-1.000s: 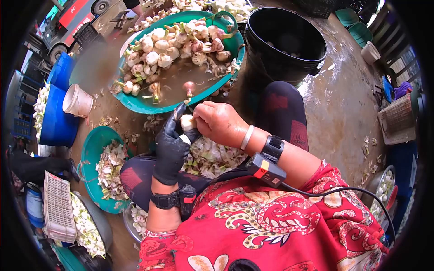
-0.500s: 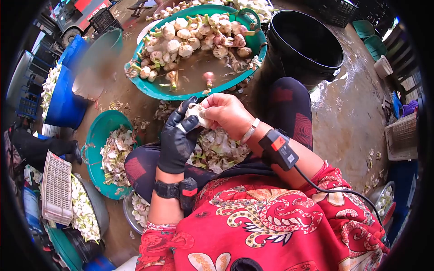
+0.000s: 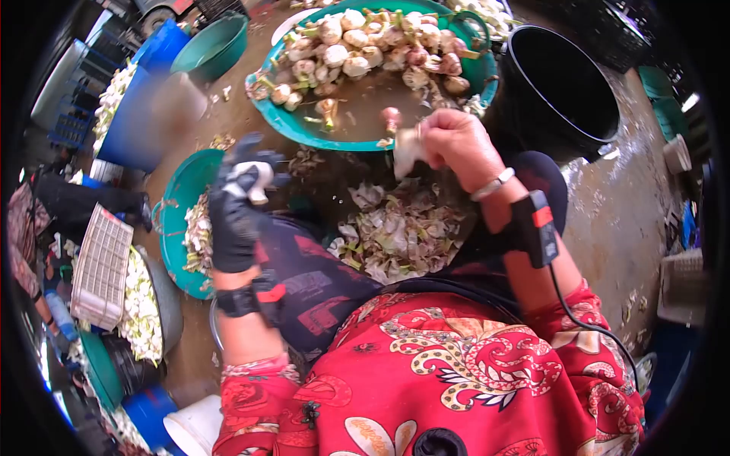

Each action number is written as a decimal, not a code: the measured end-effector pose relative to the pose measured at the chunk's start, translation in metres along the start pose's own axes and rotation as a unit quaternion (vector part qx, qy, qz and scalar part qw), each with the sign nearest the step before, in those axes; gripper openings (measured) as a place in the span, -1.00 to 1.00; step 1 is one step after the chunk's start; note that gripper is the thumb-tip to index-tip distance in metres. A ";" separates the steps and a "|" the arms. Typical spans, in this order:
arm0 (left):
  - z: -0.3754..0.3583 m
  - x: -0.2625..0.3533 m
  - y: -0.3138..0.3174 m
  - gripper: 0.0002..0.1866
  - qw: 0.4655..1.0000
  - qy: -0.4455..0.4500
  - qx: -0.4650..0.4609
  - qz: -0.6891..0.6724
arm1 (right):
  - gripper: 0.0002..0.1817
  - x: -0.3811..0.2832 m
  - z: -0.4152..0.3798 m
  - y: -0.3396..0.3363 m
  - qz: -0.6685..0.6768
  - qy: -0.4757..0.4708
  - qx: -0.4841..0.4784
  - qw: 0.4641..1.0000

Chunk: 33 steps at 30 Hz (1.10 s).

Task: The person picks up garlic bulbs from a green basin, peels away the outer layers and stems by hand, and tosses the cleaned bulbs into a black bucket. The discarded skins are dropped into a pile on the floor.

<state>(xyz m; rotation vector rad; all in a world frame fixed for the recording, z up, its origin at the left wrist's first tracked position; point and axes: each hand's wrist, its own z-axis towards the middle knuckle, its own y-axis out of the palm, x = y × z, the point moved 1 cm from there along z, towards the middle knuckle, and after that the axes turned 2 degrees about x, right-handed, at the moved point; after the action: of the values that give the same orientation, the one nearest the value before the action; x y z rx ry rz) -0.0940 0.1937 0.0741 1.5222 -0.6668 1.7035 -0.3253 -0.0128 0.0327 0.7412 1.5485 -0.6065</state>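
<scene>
The peeled garlic bulb point(image 3: 255, 178) is sitting pale in the black-gloved left hand point(image 3: 236, 205), the fingers closing around it, out over the small teal basin of peelings point(image 3: 176, 209) beside the left knee. The bare right hand point(image 3: 456, 144) is pinching a strip of garlic skin point(image 3: 407, 148) between thumb and fingers, holding it just above the near rim of the big teal tub point(image 3: 334, 140) where unpeeled bulbs are soaking in brown water.

Between the two hands a heap of discarded skins point(image 3: 403, 235) is lying in the lap. A black bucket point(image 3: 566, 91) is standing just right of the right hand, close to the wrist; the wet floor further right is lying open. To the left, a blue tub point(image 3: 144, 76) and a white crate point(image 3: 99, 266) are crowding in.

Half a second ago both hands were working together on the one bulb in front of the chest; now they are well apart, the left carrying the bulb out to the left, the right lifting the skin toward the tub.
</scene>
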 end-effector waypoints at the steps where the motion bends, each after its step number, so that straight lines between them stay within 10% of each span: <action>1: -0.005 0.015 -0.036 -0.60 0.997 0.023 0.058 0.034 | -0.90 -0.003 0.000 -0.007 -0.065 0.044 -0.120 0.990; 3: -0.030 0.037 -0.113 -0.60 0.932 0.109 0.116 0.324 | -0.80 -0.011 -0.005 -0.007 -0.275 0.067 -0.276 0.918; 5: -0.066 0.030 -0.203 -0.60 0.884 -0.062 0.194 0.420 | -0.76 0.005 0.010 -0.020 -0.370 -0.025 -0.207 0.905; 6: -0.077 0.040 -0.209 -0.68 0.642 -0.189 0.150 0.728 | -0.77 -0.007 0.011 -0.022 -0.290 0.035 -0.147 0.945; 7: -0.090 0.024 -0.240 -0.72 0.594 -0.200 0.100 0.772 | -0.77 -0.020 0.013 -0.019 -0.207 0.092 -0.083 0.971; 9: -0.084 0.035 -0.197 -0.78 0.806 -0.194 0.174 0.531 | -0.84 -0.022 0.029 -0.027 -0.165 0.090 -0.039 0.981; 14: 0.033 0.029 -0.020 -0.57 0.940 -0.050 0.000 0.337 | -0.80 -0.001 0.054 -0.050 0.070 0.040 0.066 0.995; 21: 0.158 -0.114 0.138 0.11 0.791 -0.202 -0.302 0.493 | -0.82 0.010 0.063 -0.073 0.227 0.053 0.092 0.968; 27: 0.183 -0.182 0.148 -0.44 0.776 -0.195 -0.328 0.503 | -0.85 -0.002 0.062 -0.081 0.216 0.067 0.094 0.970; 29: 0.185 -0.166 0.149 -0.74 0.817 -0.372 -0.269 0.350 | -0.83 -0.005 0.062 -0.081 0.226 0.057 0.096 0.968; 33: 0.181 -0.108 0.136 -0.76 0.851 -0.311 -0.293 0.306 | -0.62 0.006 0.067 -0.068 0.127 0.053 0.093 0.986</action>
<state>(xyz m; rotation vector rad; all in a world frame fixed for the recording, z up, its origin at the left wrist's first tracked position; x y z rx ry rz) -0.0937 -0.0491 0.0095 1.4584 -1.9861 1.1663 -0.3334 -0.1066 0.0168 1.1095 1.4754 -0.5317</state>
